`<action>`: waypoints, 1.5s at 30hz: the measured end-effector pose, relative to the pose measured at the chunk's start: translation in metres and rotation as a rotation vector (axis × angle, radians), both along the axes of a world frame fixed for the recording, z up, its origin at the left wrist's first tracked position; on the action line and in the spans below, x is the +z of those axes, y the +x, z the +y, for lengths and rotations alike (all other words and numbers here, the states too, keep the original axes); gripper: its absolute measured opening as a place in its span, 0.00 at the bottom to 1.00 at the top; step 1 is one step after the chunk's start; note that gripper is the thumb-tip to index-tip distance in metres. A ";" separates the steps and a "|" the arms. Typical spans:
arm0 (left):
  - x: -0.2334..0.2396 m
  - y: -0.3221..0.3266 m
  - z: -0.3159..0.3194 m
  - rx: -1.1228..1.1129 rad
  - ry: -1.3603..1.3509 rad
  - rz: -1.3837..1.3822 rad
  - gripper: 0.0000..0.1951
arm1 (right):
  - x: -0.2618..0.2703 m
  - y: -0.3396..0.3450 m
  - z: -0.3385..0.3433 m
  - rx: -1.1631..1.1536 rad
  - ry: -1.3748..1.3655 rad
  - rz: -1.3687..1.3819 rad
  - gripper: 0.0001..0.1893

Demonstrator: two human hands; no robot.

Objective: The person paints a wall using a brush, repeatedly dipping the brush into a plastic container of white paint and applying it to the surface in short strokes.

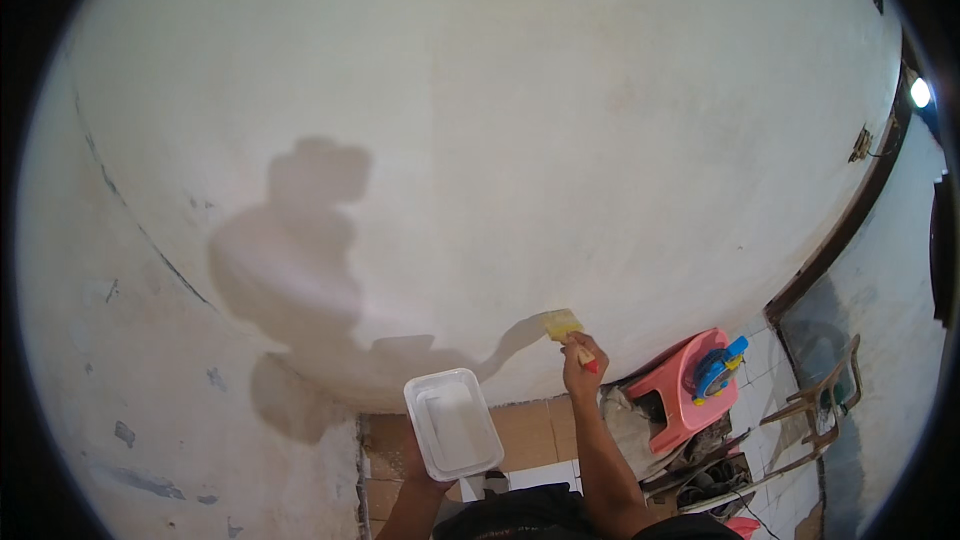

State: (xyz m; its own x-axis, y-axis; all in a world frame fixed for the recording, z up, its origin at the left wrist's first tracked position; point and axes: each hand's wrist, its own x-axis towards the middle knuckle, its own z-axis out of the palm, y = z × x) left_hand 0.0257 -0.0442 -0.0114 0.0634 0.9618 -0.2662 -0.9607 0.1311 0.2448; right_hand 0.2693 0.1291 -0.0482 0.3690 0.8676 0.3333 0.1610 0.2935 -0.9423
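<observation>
My right hand (583, 366) is closed around the handle of a flat paintbrush (563, 325) with yellowish bristles and a red handle end. Its bristles are at the pale wall (510, 187); whether they touch it I cannot tell. In my left hand (426, 465) is a rectangular white plastic tub (454, 424) holding some white paint. The tub hides most of that hand's fingers. My shadow falls on the wall to the left.
At the lower right, a pink plastic stool (682, 390) bears a small blue fan (718, 373). Beyond it stands a brown chair (814, 405). Cloth (630, 431) lies beside the stool. Cardboard (525, 433) covers floor along the wall. A lit lamp (920, 92) shines at far right.
</observation>
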 end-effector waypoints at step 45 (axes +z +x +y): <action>0.013 0.027 0.031 -0.134 0.121 -0.019 0.33 | 0.324 0.009 0.077 -0.104 0.812 -0.106 0.12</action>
